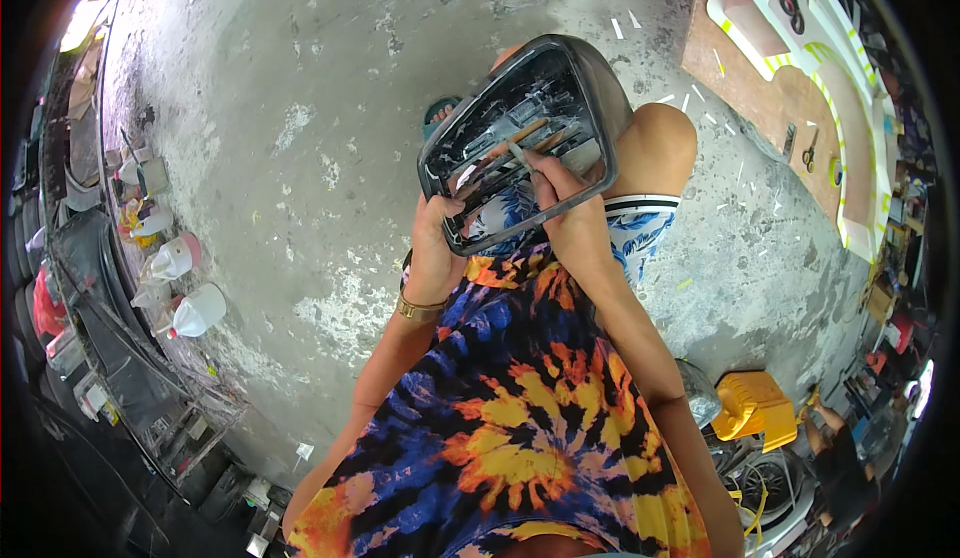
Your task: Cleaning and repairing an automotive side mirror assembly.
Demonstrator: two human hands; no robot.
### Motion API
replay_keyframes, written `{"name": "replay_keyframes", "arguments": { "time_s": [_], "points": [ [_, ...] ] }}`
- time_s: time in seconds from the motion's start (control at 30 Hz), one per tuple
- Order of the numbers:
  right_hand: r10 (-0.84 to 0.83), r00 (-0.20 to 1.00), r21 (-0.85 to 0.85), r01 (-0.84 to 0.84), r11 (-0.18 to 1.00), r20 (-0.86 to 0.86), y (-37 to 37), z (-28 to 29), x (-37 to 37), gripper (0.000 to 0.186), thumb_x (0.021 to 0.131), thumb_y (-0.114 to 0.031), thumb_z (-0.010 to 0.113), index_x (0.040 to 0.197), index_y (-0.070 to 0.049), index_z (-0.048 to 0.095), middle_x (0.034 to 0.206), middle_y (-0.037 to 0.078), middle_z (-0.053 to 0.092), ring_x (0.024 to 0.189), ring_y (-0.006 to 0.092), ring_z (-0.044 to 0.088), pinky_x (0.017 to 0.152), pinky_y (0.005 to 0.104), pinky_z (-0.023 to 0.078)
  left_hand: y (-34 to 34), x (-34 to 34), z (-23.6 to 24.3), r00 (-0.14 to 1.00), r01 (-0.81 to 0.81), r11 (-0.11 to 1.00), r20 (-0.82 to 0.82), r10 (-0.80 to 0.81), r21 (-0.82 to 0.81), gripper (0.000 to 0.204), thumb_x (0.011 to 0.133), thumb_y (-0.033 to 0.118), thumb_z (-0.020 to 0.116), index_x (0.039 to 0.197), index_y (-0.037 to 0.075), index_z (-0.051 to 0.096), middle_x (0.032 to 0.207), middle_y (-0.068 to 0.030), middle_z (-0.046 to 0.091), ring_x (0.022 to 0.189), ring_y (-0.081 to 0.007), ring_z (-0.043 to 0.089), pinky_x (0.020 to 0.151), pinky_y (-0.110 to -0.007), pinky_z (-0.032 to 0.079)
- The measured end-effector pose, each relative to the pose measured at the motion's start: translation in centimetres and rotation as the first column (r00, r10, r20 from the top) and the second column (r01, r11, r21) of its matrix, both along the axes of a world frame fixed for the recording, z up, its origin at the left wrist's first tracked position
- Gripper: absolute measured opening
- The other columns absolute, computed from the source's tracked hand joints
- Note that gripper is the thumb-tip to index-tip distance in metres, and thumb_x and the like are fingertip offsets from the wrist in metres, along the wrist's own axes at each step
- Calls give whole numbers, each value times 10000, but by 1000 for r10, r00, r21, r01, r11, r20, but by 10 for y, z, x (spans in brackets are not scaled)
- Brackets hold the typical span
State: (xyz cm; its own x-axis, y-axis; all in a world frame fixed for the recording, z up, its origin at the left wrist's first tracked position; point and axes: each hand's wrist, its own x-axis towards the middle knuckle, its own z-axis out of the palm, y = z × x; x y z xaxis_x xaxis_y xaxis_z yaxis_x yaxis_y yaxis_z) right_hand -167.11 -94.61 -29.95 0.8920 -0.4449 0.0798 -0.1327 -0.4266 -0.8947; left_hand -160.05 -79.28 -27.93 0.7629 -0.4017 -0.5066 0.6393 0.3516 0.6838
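A black car side mirror housing (pixel 595 73) is tilted over my lap, its open side toward me. Pale streaks and shiny patches cover its inside, where brown strips also show; I cannot tell which of these are reflections. My left hand (pixel 434 243) is closed on the lower left rim, its thumb over the edge. Reaching over the lower right rim, my right hand (pixel 572 203) pinches a slim grey stick-like tool (pixel 517 152) that points into the housing. The tool's exact kind is unclear, and some fingers of both hands are hidden.
White jugs (pixel 200 310) stand on the floor at left beside dark car parts. At right, a white moulded panel (pixel 850 108) with yellow tape lies on a brown board (pixel 740 78) with scissors (pixel 809 150). Beyond a yellow container (pixel 752 408), another person (pixel 845 468) is at lower right.
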Motion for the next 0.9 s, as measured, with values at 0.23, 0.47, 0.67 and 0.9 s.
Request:
{"name": "replay_keyframes", "arguments": {
  "time_s": [0.23, 0.47, 0.67, 0.9],
  "points": [
    [88, 988, -74, -79, 994, 125, 9, -13, 6, 411, 810, 93, 573, 1189, -63, 610, 889, 203, 637, 823, 374, 623, 708, 423, 484, -2, -5, 0, 1000, -24, 999, 19, 23, 37, 499, 794, 101, 460, 1282, -1, 479, 1208, -98, 604, 965, -119, 585, 695, -212, 447],
    [178, 983, 80, -180, 980, 35, 21, -8, 1, 470, 781, 99, 574, 1217, -70, 612, 862, 191, 642, 802, 359, 641, 693, 423, 491, 1, -1, -11, 1000, 11, 997, -14, -12, -75, 456, 799, 108, 472, 1243, 11, 511, 1186, -81, 603, 950, -123, 575, 743, -234, 442],
    [189, 982, 164, -189, 968, 12, 23, -4, 4, 354, 820, 54, 563, 1149, -54, 638, 900, 216, 660, 861, 400, 643, 720, 434, 503, 2, -3, -13, 999, -13, 999, -41, 11, -50, 498, 815, 142, 489, 1263, -76, 496, 1250, -193, 584, 1160, -272, 577, 1037, -390, 423],
    [262, 964, 209, -249, 945, -34, 18, -4, 8, 323, 838, 50, 565, 1137, -40, 644, 891, 217, 667, 852, 363, 664, 722, 402, 513, 12, -4, -30, 998, -18, 999, -56, 16, -39, 413, 825, 160, 511, 1182, -45, 538, 1208, -142, 599, 1138, -258, 580, 1026, -396, 422]
  ]
}}
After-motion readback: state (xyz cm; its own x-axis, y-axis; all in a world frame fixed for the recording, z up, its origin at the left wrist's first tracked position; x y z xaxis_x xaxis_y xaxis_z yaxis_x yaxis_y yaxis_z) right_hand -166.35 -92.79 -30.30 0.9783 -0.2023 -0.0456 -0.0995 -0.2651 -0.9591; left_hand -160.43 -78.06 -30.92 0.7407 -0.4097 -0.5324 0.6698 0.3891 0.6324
